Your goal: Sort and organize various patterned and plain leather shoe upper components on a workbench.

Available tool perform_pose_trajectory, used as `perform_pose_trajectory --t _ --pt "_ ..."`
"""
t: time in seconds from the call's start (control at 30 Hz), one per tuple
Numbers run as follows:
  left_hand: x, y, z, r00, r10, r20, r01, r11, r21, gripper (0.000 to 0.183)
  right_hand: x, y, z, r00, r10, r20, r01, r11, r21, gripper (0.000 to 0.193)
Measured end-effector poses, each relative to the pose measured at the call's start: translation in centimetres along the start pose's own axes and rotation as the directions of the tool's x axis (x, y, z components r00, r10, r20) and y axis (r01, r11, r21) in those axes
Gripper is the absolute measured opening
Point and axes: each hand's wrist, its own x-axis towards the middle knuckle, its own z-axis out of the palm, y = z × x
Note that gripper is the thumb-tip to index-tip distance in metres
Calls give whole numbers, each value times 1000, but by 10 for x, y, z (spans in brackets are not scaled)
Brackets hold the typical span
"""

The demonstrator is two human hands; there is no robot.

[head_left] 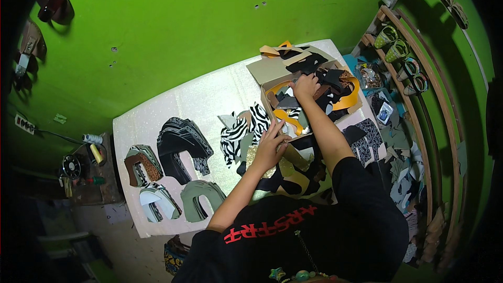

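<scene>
A beaded necklace [303, 276] is lying nearest the camera. The right hand [306, 87] is reaching, fingers curled, among cut pieces [346, 97] inside a cardboard box [260, 71]; whether it is gripping any, one cannot tell. The left hand [271, 147], loosely open, is resting at the box's near-left corner. Zebra-print pieces [230, 144] are lying left.

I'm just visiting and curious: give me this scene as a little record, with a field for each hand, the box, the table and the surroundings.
Left hand: at the near left side of the box; grip unclear
Right hand: over the cut pieces in the box; grip unclear
Box: open, filled with mixed colours
Table: four stacks of arch-shaped pieces toward the left; zebra-striped pieces beside the box
Surroundings: bright green wall; sandals at the right
</scene>
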Motion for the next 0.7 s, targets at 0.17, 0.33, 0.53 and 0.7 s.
perform_pose_trajectory --t 0.17,0.33,0.53,0.7 --pt "-1 -2 1 1000 -3 11 2 1000 10 18 3 12 16 990 -122 -76 126 991 49 31" --pt "-4 -6 1 1000 17 -5 -17 1000 -19 17 5 27 15 957 -207 -203 262 919 296 20" --pt "-5 -7 1 999 33 5 -33 999 -24 18 6 70 -9 969 -242 -42 123 327 937 10" --pt "-7 -7 2 999 32 -4 -32 999 -12 18 -11 86 -55 923 -382 43 -84 -90 992 17"
